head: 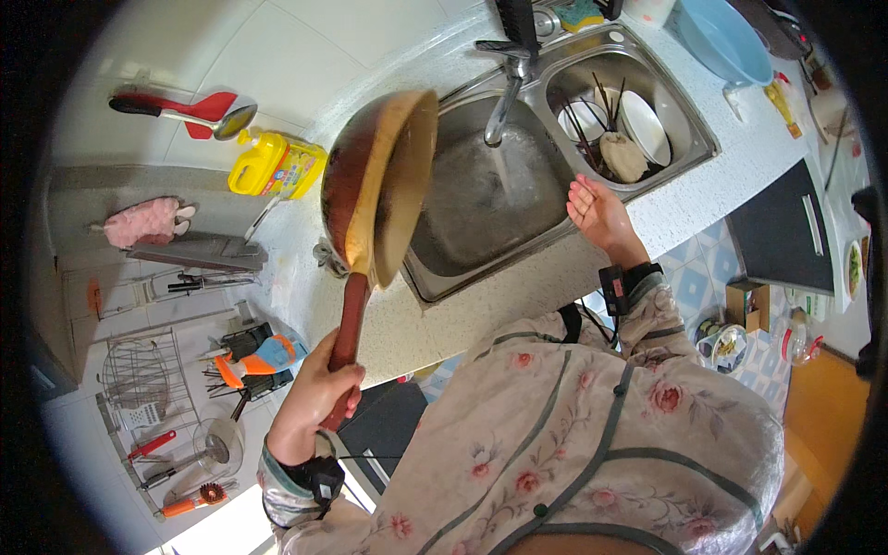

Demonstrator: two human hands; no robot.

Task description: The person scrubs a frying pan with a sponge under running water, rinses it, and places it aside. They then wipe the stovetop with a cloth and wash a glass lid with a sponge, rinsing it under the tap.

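My left hand grips the red-brown handle of a deep pan. The pan is tilted on its side at the left edge of the left sink basin, its pale inside towards the basin. Water runs from the faucet into that basin. My right hand is empty, palm up with fingers slightly curled, over the front edge by the divider. In the right basin lie a white bowl, a white oval dish, dark chopsticks and a pale cloth-like lump.
A yellow detergent jug stands left of the pan. A blue basin sits beyond the right basin, and a sponge lies behind the sink. An orange and blue spray bottle and hanging utensils are at the left.
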